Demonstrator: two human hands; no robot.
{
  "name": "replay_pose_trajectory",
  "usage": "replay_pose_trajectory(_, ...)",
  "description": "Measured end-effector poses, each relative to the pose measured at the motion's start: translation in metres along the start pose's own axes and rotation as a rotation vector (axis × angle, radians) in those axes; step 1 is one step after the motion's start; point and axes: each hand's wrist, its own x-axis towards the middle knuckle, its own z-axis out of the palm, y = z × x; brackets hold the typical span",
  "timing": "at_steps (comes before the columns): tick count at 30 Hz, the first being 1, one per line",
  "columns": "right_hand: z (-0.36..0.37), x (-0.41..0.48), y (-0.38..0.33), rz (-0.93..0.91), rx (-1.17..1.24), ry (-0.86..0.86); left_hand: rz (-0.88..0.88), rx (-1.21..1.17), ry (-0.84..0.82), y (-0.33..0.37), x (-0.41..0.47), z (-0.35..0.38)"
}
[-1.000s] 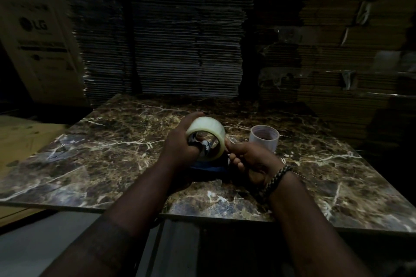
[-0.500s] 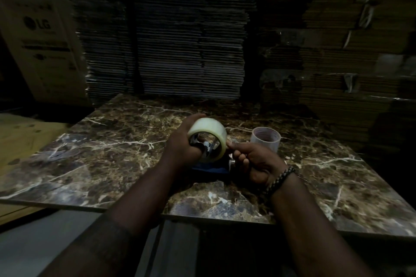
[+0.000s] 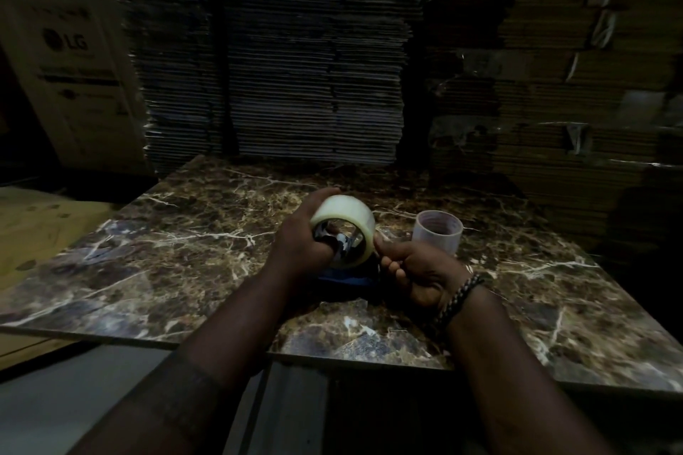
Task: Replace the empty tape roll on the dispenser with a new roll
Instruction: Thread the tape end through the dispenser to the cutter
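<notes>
A full roll of clear tape [image 3: 345, 216] sits on the hub of a blue dispenser [image 3: 345, 279] in the middle of the marble table [image 3: 184, 251]. My left hand [image 3: 299, 244] grips the roll from the left, thumb over its top and fingers curled into the core. My right hand [image 3: 414, 271] is curled just right of the roll and pinches at the roll's edge; what it holds is too dark to tell. Most of the dispenser is hidden under both hands. The empty tape core [image 3: 438, 235] stands upright on the table behind my right hand.
Tall stacks of flattened cardboard [image 3: 295, 66] rise right behind the table. A printed carton [image 3: 70, 66] stands at the far left. The table's front edge [image 3: 369, 358] runs just below my forearms.
Both hands and the roll stay in nearly the same place. The roll has tilted slightly and my right hand's fingers have shifted a little at its edge.
</notes>
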Motion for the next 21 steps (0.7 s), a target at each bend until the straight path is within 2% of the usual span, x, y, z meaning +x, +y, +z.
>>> replay_pose_trajectory(4,0.0004,0.0031,-0.0009,-0.028,-0.048,0.05,0.006,-0.002,-0.001,-0.0007,0.0011,0.0008)
replay_pose_trajectory(18,0.0004,-0.0002,-0.005,0.05,0.117,-0.064,0.006,-0.01,0.003,-0.0007,0.0013,0.0003)
replay_pose_trajectory(21,-0.0026,0.0002,-0.0014,0.028,0.077,-0.037,0.007,-0.002,0.0,0.0014,0.0007,-0.0007)
